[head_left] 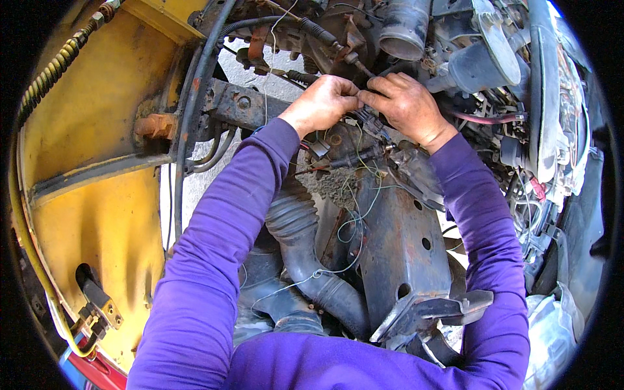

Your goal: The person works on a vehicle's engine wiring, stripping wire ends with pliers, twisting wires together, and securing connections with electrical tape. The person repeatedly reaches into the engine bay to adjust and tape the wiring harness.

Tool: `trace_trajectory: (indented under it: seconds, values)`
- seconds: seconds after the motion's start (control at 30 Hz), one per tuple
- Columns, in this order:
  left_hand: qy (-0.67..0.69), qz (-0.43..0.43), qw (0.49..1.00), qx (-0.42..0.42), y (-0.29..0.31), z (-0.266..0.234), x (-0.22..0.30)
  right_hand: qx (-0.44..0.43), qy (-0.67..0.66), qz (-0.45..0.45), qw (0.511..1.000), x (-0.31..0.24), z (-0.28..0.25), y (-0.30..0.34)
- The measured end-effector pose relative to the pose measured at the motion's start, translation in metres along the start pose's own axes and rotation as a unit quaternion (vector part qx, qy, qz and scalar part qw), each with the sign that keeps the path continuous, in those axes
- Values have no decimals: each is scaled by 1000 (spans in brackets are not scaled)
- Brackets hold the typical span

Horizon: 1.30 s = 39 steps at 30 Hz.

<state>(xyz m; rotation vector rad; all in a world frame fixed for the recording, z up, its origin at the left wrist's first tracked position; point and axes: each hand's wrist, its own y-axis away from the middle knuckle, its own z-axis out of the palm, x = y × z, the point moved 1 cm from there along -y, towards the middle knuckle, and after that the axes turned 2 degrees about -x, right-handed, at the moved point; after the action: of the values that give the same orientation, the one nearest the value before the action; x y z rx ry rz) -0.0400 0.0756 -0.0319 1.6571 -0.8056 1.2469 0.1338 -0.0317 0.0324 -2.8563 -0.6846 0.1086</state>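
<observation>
My left hand (323, 104) and my right hand (408, 109) meet at the top middle, over the machine's frame. Thumbs and fingertips are pinched close together, almost touching. Whatever lies between them is too small and covered to name. A cable with a metal rod end (354, 60) runs down from above toward my fingers. Right below them sits a bundle of dark wires and connectors (370, 123). Thin pale green wire (361, 214) hangs in loose loops under the hands. A thin white wire (266, 78) dangles left of my left hand.
Yellow metal panels (97, 84) fill the left side, with black hoses (188, 123) along their edge. A ribbed black duct (296, 221) and a dark steel beam with holes (406, 240) lie below my arms. An open pipe (404, 39) and tangled wiring (520, 162) stand at the right.
</observation>
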Motion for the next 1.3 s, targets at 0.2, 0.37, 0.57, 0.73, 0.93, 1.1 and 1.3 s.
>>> trace_trajectory:
  seconds: [0.2,0.37,0.57,0.73,0.93,1.1,1.3]
  values:
    - [-16,28,998,50,3,0,4,-34,-3,9,999,1,1,0]
    - [-98,39,988,112,9,11,5,-71,-168,189,965,-15,1,4]
    - [-133,75,974,170,15,19,5,-49,-228,311,921,-23,6,-6]
    - [-142,93,969,181,16,23,-1,-136,-418,528,726,-11,17,-20]
    - [-109,75,981,142,11,17,-5,-124,-220,222,942,-11,-4,-5]
    - [-122,74,981,132,11,18,0,-92,-68,90,989,-3,-5,7]
    - [-113,85,980,140,11,18,-1,-110,12,17,994,-3,-5,0]
